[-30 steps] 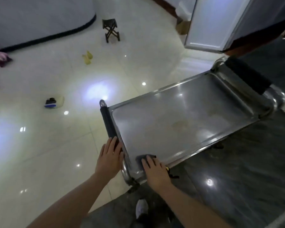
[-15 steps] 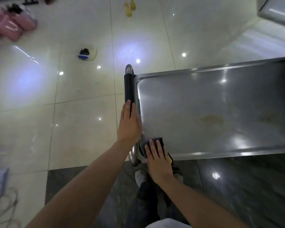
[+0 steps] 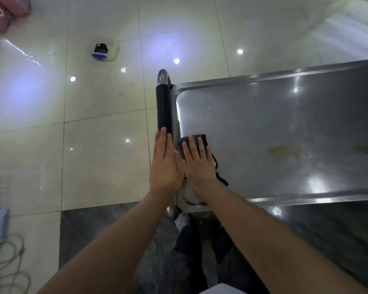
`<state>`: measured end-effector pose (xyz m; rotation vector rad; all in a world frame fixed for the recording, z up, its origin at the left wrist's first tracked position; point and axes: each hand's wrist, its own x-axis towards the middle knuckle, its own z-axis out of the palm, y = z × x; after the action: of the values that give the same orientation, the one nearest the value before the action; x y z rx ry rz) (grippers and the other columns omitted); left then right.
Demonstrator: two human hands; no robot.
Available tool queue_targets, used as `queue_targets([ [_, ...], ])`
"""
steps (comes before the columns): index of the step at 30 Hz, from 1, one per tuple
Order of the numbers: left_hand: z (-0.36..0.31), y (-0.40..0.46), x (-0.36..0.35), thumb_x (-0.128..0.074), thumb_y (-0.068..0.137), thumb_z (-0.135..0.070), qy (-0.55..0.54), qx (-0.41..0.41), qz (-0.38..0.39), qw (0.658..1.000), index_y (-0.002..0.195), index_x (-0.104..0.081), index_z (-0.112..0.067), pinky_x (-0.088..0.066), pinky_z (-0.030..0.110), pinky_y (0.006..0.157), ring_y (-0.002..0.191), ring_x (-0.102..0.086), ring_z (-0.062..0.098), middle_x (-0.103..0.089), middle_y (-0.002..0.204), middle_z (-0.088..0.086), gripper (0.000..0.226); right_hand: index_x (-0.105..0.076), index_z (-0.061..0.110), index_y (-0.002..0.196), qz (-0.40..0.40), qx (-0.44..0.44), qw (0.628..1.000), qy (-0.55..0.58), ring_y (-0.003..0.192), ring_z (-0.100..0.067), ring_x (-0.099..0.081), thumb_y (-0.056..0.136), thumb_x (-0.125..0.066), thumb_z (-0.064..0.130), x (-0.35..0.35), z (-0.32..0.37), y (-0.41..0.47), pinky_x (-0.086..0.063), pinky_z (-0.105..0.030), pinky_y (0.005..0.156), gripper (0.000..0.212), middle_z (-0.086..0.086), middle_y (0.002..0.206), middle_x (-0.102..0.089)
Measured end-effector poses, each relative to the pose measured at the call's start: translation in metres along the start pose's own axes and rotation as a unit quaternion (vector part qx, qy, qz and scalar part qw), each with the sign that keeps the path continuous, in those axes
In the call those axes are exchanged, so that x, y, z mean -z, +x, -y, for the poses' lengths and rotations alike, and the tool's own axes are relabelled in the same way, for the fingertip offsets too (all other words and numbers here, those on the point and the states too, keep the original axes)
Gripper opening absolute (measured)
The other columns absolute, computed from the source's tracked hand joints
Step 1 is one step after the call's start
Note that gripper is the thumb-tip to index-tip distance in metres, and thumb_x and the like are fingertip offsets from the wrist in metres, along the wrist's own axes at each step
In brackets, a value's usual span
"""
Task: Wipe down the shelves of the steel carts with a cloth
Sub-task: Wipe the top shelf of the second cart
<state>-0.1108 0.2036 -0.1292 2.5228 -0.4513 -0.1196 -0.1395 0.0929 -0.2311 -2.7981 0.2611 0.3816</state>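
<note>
A: Where's the unwiped steel?
B: The cart shelf (image 3: 285, 134) runs long to my right; yellowish stains (image 3: 283, 150) sit well right of the handle (image 3: 163, 109).
A: Cloth?
B: The dark cloth (image 3: 194, 140) is on the shelf just beside the handle, under my right hand (image 3: 197, 161), fingers flat, pressing.
A: Left?
B: My left hand (image 3: 165, 164) lies flat on the handle, nothing gripped. The right is nearer; I'd sweep right.
</note>
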Motion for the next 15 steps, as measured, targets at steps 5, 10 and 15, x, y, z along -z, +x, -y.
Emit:
queue_targets([
  [5,-0.002,-0.002,0.0,-0.023,0.11,-0.027,-0.007,0.005,0.003,1.0,0.16,-0.017,-0.002,-0.003,0.027,0.128,0.158,0.002,0.016,-0.006,0.171,0.006,0.057,0.005,0.022,0.16,-0.021,-0.02,1.0,-0.002,0.154,-0.03,0.011,0.106,-0.02,0.043,0.003,-0.014,-0.007,-0.006,-0.052,0.124,0.063,-0.005,0.168,0.012],
  [10,0.002,-0.006,0.001,-0.027,0.109,-0.023,-0.007,-0.008,0.001,1.0,0.159,-0.018,0.0,-0.011,0.039,0.129,0.158,0.0,0.021,-0.009,0.171,0.011,0.056,0.0,0.02,0.16,-0.033,-0.023,0.999,-0.006,0.154,-0.031,0.01,0.107,-0.026,0.04,-0.007,-0.01,-0.049,-0.008,-0.051,0.125,0.063,-0.007,0.168,0.013],
  [15,0.002,-0.008,0.002,-0.02,0.108,-0.025,0.05,-0.031,0.016,0.998,0.156,-0.023,0.007,-0.018,0.05,0.127,0.157,-0.004,0.033,-0.012,0.168,0.021,0.058,-0.008,0.017,0.161,-0.026,-0.011,0.999,-0.018,0.154,-0.034,0.006,0.107,-0.032,0.037,-0.028,-0.004,-0.12,-0.014,-0.052,0.123,0.062,-0.01,0.168,0.007],
])
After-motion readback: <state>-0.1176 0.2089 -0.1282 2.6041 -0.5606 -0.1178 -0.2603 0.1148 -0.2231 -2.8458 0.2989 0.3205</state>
